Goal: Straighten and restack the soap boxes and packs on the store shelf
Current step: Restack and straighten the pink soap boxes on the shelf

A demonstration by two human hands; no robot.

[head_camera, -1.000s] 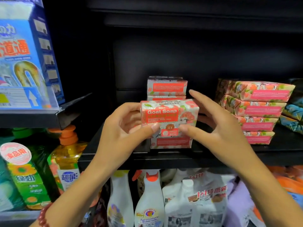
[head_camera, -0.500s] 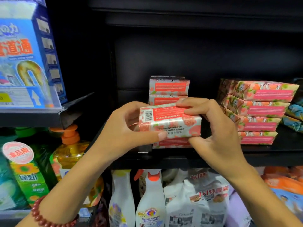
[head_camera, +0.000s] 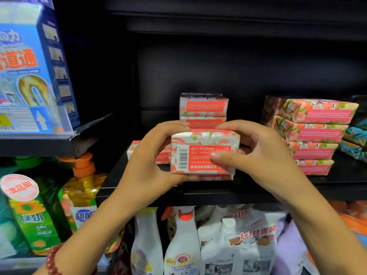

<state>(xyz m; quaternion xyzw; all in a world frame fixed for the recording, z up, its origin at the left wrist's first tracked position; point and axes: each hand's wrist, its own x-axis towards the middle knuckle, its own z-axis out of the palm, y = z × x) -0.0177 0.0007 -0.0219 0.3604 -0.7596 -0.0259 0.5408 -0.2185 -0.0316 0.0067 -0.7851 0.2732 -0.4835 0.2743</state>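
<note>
Left hand (head_camera: 151, 155) and right hand (head_camera: 264, 155) each grip an end of 1 soap box (head_camera: 204, 153), barcode face toward the camera, held at the shelf (head_camera: 198, 192) front just over a lower box (head_camera: 214, 177). Judging by the layout, the work is partway: the rear stack (head_camera: 203, 107) looks square, but the right stack (head_camera: 317, 135) of 4 sits fanned and 1 loose box (head_camera: 133, 150) lies behind the left hand. Whether the held soap box rests on the lower box is hidden.
</note>
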